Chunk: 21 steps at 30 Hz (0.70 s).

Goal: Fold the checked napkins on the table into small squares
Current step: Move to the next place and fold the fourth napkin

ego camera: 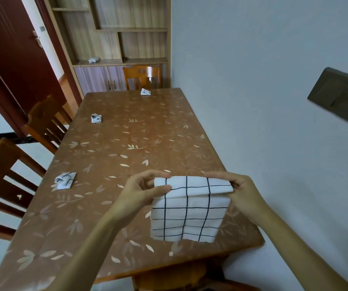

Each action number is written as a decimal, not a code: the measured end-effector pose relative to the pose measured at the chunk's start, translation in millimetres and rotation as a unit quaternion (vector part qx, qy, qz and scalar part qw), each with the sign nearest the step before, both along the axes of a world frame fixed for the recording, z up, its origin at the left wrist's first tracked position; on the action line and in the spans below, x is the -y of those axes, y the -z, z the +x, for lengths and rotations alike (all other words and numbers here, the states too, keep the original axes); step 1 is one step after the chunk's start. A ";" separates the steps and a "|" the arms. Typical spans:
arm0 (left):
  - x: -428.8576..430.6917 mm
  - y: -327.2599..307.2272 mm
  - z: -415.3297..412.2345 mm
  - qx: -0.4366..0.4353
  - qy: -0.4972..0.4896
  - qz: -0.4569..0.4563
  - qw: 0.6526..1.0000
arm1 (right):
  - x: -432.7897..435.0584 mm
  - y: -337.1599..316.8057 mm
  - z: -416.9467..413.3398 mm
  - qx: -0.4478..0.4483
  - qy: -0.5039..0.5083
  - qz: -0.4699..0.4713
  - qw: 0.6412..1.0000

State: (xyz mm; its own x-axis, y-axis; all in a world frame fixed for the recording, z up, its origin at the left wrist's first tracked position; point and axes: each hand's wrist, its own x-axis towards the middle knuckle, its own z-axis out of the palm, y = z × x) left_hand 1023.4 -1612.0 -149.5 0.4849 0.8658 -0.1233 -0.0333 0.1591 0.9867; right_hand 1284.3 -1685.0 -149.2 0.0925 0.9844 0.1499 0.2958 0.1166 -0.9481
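Note:
A white napkin with dark checks (187,215) hangs doubled over above the near right part of the brown floral table (127,139). My left hand (142,191) pinches its upper left corner and my right hand (239,193) pinches its upper right corner, so the fold runs between them. Three small folded checked napkins lie on the table: one at the left edge (65,180), one farther back on the left (96,118), one at the far end (145,92).
Wooden chairs stand along the table's left side (5,185) (47,122) and at its far end (141,77). A pale wall runs close along the right edge. A wooden shelf cabinet (114,38) and a dark red door (15,51) stand behind.

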 end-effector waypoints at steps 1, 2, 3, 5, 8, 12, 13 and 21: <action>1.0 -0.4 0.6 0.002 -0.013 0.003 1.000 | -1.2 -0.1 -1.0 -0.028 0.016 -0.018 0.999; 0.5 0.0 1.4 0.005 -0.028 0.009 1.000 | -2.2 0.4 -2.0 -0.065 0.033 -0.038 0.997; 0.6 -0.7 2.0 0.005 -0.042 0.014 0.999 | -3.3 -0.5 -3.7 -0.120 0.055 -0.065 0.989; 0.4 -1.2 2.7 0.005 -0.065 0.033 0.997 | -6.5 -0.8 -4.0 -0.213 0.067 -0.127 0.966; -1.2 2.4 3.0 0.007 -0.086 0.045 0.995 | -10.1 8.6 -1.0 -0.232 0.020 -0.194 0.953; 0.5 0.4 7.3 0.004 -0.102 0.040 0.994 | -7.6 10.2 -6.8 -0.135 -0.008 -0.199 0.971; 1.4 -0.6 7.9 0.005 -0.099 0.032 0.995 | -6.7 10.2 -7.9 -0.150 -0.012 -0.194 0.969; 7.3 11.6 6.6 -0.090 0.058 -0.042 0.993 | -6.5 9.4 -2.0 -0.152 0.028 -0.096 0.983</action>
State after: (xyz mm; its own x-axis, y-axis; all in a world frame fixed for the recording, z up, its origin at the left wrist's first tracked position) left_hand 1030.0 -1619.3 -161.2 0.5441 0.7885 -0.2867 0.1663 0.2335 0.9580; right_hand 1282.4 -1678.5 -158.6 0.1582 0.9841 -0.0814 -0.0039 -0.0818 -0.9966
